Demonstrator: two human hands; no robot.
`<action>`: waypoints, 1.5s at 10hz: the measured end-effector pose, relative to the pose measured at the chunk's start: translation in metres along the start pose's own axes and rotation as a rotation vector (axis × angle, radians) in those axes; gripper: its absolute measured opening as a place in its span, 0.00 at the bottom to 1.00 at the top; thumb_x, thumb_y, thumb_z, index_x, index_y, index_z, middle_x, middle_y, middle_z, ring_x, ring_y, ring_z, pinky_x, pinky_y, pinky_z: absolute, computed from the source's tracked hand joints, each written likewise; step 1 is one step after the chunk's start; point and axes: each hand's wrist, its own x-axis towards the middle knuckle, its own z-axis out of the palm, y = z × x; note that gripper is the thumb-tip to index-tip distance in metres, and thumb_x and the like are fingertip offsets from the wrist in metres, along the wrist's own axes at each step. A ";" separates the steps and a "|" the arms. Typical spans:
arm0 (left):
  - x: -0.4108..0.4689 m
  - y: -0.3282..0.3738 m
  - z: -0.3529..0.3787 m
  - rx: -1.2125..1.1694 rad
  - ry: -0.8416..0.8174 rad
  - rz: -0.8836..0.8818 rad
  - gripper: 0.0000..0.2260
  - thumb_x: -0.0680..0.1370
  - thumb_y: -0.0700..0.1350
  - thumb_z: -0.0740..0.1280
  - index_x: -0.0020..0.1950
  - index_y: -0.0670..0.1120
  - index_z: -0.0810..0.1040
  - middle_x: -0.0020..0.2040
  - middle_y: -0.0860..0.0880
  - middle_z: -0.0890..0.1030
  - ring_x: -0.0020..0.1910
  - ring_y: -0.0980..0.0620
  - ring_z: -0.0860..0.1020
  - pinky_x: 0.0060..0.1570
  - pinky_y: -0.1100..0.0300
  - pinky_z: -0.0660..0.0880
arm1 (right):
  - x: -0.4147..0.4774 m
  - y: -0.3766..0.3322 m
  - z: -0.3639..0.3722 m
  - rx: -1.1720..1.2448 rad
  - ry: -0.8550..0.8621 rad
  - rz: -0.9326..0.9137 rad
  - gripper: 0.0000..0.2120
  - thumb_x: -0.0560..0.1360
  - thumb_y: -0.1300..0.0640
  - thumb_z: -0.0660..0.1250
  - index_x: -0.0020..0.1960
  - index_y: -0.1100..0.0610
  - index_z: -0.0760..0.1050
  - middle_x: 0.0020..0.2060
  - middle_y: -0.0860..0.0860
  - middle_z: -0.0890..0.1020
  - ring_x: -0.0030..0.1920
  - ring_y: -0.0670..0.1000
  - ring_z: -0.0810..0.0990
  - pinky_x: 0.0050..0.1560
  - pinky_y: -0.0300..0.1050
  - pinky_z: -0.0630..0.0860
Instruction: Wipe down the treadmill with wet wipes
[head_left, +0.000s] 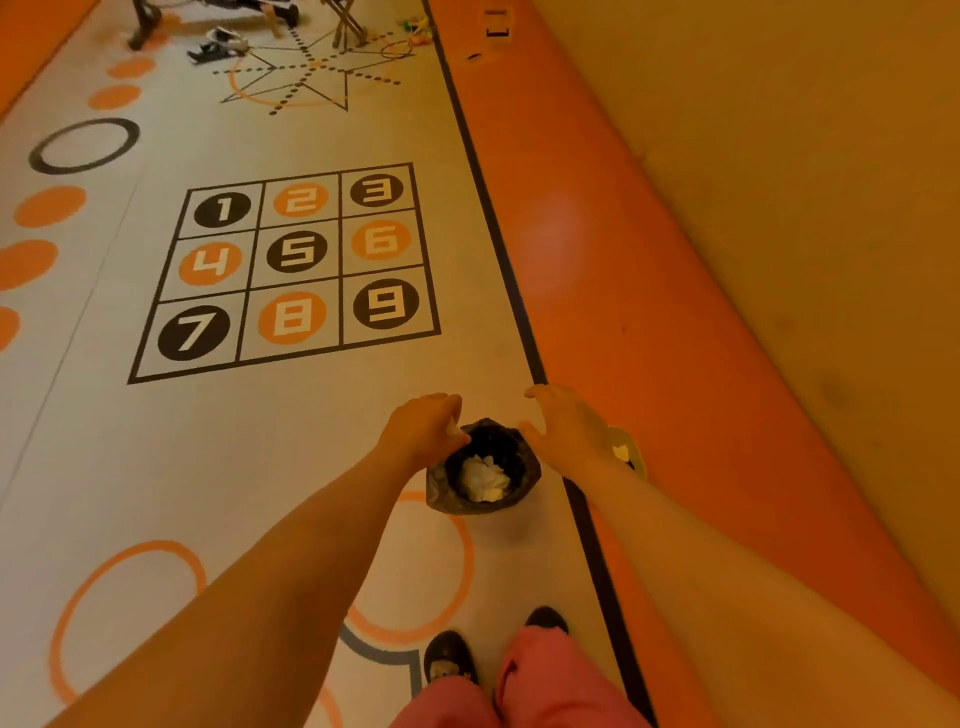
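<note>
Left hand pinches wipe above bin.

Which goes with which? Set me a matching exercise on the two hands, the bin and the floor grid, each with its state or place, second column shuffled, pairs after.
Column one
1. left hand
2. right hand
3. bin
4. number grid

Column two
A. fingers spread, holding nothing
B. painted on the floor, beyond both hands
C. pinching a white scrap over the rim
D. lined in black, crumpled white wipes inside

Pairs: 1-C, 2-A, 3-D, 4-B
</note>
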 end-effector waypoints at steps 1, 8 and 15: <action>0.033 0.010 -0.002 0.008 -0.029 0.039 0.11 0.76 0.52 0.69 0.46 0.48 0.70 0.45 0.49 0.76 0.42 0.50 0.73 0.39 0.59 0.69 | 0.024 0.021 -0.008 0.015 0.003 0.042 0.22 0.80 0.48 0.61 0.72 0.52 0.65 0.70 0.51 0.69 0.70 0.53 0.67 0.66 0.49 0.69; 0.165 -0.025 0.037 -0.289 -0.151 0.042 0.08 0.80 0.44 0.63 0.55 0.46 0.65 0.48 0.46 0.74 0.44 0.45 0.76 0.41 0.52 0.73 | 0.118 0.078 0.012 0.036 -0.023 0.286 0.22 0.80 0.47 0.60 0.72 0.52 0.65 0.70 0.50 0.69 0.70 0.51 0.66 0.64 0.48 0.67; 0.182 -0.065 0.129 -0.387 -0.287 -0.096 0.27 0.73 0.41 0.74 0.69 0.43 0.68 0.67 0.40 0.69 0.63 0.40 0.73 0.58 0.52 0.72 | 0.115 0.094 0.091 0.071 -0.095 0.310 0.21 0.80 0.47 0.61 0.70 0.54 0.67 0.68 0.51 0.72 0.68 0.52 0.69 0.61 0.51 0.72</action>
